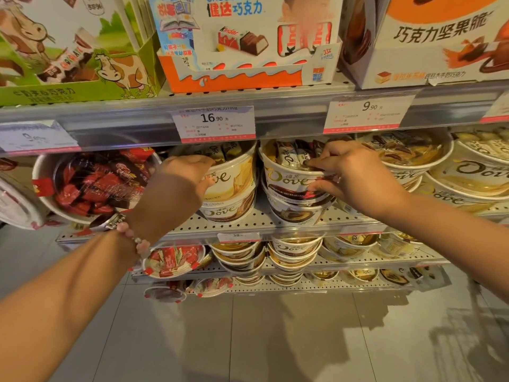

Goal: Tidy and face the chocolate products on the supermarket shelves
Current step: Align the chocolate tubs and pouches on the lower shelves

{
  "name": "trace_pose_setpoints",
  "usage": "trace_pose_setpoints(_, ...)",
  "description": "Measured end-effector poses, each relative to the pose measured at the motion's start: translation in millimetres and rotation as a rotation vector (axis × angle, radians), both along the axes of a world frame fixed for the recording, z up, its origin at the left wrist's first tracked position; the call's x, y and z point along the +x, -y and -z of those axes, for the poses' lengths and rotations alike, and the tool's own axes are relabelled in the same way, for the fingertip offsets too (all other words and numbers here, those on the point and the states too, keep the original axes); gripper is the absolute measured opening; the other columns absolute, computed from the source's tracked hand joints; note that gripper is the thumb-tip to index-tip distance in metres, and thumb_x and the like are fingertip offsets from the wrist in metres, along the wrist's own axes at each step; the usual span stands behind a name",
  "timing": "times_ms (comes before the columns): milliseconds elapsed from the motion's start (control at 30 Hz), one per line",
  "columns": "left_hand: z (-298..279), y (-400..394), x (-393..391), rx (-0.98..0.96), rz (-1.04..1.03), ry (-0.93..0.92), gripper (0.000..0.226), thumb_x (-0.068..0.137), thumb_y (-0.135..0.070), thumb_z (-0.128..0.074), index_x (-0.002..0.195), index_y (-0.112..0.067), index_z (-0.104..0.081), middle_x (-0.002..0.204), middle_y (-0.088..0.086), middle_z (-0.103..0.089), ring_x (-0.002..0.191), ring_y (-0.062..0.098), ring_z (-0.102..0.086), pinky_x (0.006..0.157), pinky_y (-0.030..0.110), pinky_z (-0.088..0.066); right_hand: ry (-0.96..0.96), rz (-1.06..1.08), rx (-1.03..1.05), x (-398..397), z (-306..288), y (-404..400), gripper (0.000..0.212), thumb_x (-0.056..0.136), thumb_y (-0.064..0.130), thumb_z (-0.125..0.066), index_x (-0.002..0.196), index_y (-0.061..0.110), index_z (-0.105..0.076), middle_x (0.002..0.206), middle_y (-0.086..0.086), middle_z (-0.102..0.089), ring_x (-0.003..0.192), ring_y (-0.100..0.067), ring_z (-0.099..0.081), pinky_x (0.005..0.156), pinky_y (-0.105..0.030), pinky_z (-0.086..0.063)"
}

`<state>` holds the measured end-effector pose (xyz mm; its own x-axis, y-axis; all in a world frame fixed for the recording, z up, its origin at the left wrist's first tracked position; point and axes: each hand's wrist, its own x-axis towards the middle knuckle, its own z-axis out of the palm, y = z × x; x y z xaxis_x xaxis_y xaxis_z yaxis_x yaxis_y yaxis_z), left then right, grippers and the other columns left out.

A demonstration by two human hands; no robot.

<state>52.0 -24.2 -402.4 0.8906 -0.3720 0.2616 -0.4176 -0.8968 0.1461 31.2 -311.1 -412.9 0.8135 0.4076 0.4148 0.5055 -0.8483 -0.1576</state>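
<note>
1. Reaching in with both arms, I am working two stacks of Dove tubs on the middle shelf [248, 219].
2. My left hand [176, 186] is wrapping the left side of the cream Dove tub [234, 177], thumb curled over its rim; the fingers behind are hidden, so I am judging this as a hold.
3. My right hand [355, 177] is pinching the brown-banded Dove tub [289, 180], fingers over the rim and thumb under the side.
4. Each gripped tub is sitting on another tub [294, 213] directly below my grip, so turning the top one could be dragging the lower one askew or toppling the stack off the shelf lip.
5. Just left of my left hand, a tilted tub of red-wrapped chocolates [91, 183] is leaning; my wrist could be knocking it.
6. Beyond my right hand, more Dove tubs [465, 172] are crowding close, risking a nudge.
7. Above my grip, price tags [216, 124] are hanging where my knuckles could be catching them.
</note>
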Motion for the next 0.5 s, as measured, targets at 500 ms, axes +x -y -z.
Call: trace_pose_setpoints(500, 14, -7, 4, -0.027, 0.103, -0.019, 0.045, 0.073, -0.003, -0.073, 0.116, -0.008, -0.064, 0.121, 0.014, -0.061, 0.115, 0.038, -0.050, 0.101, 0.044, -0.030, -0.089, -0.058, 0.018, 6, -1, 1, 0.039, 0.061, 0.008, -0.084, 0.098, 0.004, -0.073, 0.077, -0.010, -0.062, 0.070, -0.030, -0.060, 0.066, -0.029, -0.045)
